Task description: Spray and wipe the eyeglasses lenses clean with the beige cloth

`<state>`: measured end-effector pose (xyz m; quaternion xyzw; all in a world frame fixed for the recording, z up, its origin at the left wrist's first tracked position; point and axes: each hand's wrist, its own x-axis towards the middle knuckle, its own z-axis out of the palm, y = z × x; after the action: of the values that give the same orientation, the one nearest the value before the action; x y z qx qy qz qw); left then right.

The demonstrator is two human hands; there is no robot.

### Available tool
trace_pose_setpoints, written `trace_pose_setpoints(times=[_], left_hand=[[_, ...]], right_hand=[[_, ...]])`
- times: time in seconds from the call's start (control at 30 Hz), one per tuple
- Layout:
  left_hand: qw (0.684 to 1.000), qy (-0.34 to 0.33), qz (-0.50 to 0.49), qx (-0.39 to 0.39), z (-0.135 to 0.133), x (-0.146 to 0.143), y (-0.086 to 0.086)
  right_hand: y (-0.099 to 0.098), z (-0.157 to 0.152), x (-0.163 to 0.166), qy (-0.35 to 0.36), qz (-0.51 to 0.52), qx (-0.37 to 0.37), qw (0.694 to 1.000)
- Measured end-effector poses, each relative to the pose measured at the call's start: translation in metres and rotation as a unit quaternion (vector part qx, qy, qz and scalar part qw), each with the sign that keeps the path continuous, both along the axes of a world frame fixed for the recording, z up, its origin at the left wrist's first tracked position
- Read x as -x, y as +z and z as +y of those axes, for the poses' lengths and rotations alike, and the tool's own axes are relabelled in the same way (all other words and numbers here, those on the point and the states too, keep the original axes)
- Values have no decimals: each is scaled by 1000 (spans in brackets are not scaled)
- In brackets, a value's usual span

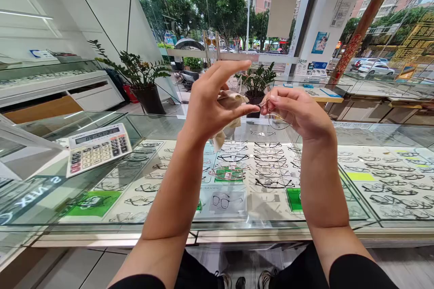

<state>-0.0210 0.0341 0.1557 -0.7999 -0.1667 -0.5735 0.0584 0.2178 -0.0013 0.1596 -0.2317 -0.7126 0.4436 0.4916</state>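
My left hand (207, 106) is raised over the glass counter, its index finger stretched well apart from the thumb. A pale beige cloth (219, 140) hangs from its palm, held by the other fingers, which are mostly hidden. The left thumb tip reaches to a pair of thin-rimmed eyeglasses (280, 128). My right hand (303, 115) pinches these eyeglasses near the middle between thumb and fingers. One round rim shows below the right fingers; the rest of the frame is hard to make out against the background.
Below lies a glass display counter (217, 225) with rows of eyeglasses (274, 184) inside. A calculator (98, 149) rests on the glass at left. Potted plants (149, 99) stand beyond, before the shop window. Another display case (389, 176) adjoins at right.
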Motion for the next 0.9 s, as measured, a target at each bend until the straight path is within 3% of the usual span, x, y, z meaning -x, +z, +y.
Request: trace_pose_setpoints(times=[0.13,0.33,0.53,0.7,0.9], left_hand=[[998,3,19,-66,0,0,1],[998,27,7,-49,-1,0,0],[993,34,-92,-59,-1,2,1],[981,40,-181,-50,-7,-3,1],[978,23,-206,-26,-15,-12,-1]], right_hand=[[0,-3,-1,-6,-10,-14,1000],[0,-3,1,-62,-6,-73,995],[1,8,-11,-210,146,-214,943],[-2,21,-19,-280,120,-235,923],[0,10,-5,-294,155,-249,910]])
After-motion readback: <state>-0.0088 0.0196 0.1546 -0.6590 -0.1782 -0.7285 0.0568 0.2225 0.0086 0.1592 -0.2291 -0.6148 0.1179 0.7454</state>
